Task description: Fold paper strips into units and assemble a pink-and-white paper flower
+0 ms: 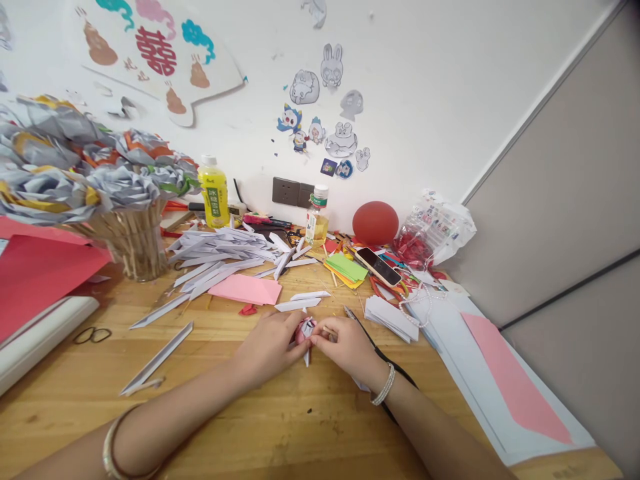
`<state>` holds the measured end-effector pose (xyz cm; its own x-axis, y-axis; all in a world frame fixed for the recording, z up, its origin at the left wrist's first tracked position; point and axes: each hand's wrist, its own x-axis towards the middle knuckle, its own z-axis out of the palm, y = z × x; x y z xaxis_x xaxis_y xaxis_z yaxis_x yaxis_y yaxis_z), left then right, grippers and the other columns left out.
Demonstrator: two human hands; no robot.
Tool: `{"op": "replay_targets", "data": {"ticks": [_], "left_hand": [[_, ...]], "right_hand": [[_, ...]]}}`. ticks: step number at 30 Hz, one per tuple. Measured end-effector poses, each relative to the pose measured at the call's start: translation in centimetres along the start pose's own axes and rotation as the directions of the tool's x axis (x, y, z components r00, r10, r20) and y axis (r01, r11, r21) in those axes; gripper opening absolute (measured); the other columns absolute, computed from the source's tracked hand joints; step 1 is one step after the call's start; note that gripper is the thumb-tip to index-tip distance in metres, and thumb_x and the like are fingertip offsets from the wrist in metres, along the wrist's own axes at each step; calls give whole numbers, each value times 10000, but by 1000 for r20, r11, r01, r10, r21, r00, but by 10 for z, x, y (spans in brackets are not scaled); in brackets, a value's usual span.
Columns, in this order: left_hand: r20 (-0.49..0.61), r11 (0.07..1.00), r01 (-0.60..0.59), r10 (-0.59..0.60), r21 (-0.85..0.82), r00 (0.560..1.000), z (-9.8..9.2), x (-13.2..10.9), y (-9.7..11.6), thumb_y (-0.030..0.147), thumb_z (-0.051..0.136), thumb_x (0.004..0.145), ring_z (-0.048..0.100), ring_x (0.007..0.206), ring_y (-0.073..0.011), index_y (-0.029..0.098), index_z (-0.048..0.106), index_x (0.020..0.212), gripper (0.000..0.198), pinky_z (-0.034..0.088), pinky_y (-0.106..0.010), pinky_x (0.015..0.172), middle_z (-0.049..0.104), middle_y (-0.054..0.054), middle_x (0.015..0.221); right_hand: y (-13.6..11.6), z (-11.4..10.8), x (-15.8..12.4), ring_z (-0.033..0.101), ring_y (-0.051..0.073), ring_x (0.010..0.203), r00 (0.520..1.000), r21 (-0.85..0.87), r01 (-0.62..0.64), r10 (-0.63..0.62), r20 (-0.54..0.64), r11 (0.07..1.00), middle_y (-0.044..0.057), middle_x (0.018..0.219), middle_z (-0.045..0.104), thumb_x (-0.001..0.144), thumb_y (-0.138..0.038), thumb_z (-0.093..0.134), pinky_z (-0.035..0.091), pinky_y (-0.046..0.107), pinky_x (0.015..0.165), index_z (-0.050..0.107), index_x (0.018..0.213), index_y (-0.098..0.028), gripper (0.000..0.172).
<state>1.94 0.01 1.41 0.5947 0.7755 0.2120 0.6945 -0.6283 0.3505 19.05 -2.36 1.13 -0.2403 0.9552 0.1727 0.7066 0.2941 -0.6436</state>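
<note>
Between my two hands, near the middle of the wooden table, is a small pink and white paper piece. My left hand is closed on its left side, with the fingertips on the paper. My right hand pinches at its right side, where a short pale stick end shows between the fingers. A folded white strip pokes out below the paper piece. Just behind my hands lie folded white strips and a stack of pink paper.
Paper flowers stand in a glass at the left. Behind are a pile of white strips, two bottles, a red balloon and a phone. Black scissors handles lie left; large sheets lie right.
</note>
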Motion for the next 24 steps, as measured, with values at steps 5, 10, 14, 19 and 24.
{"op": "replay_targets", "data": {"ticks": [5,10,14,19,24], "left_hand": [[-16,1000,-13,13,-11,1000,0,-1,0,331,482,794,590,731,-213,189,535,850,162,407,-303,649,646,-50,780],[-27,999,-37,36,-31,999,1,-1,-2,311,517,760,584,724,-206,203,516,797,114,402,-296,653,631,-31,761],[-20,997,-41,40,-62,999,0,-1,-2,282,519,752,576,705,-195,203,500,762,81,391,-278,633,621,-21,743],[-12,998,-15,14,-63,1000,-2,0,-1,284,507,776,569,698,-194,203,513,783,82,382,-273,625,618,-17,729],[-2,998,-14,14,-59,1000,-2,0,-2,324,510,794,576,736,-209,201,539,830,132,393,-286,655,638,-29,765]], "right_hand": [[-5,-1,-2,491,98,577,1000,-93,18,-18,0,995,-42,627,580,755,-182,616,312,199,537,640,737,-189,31],[-9,-4,-2,499,107,583,999,-177,50,-50,2,983,-41,634,574,777,-209,618,301,209,536,615,733,-198,45],[-11,-3,-3,509,117,601,996,-241,84,-86,3,967,-31,656,589,787,-203,619,296,217,544,599,738,-196,53],[-9,1,-5,525,130,648,990,-337,134,-143,-2,932,-18,698,602,802,-182,606,291,233,569,571,752,-187,61],[-3,5,-6,545,138,712,980,-370,186,-198,5,910,-4,767,619,842,-176,555,303,240,603,552,777,-186,66]]}}
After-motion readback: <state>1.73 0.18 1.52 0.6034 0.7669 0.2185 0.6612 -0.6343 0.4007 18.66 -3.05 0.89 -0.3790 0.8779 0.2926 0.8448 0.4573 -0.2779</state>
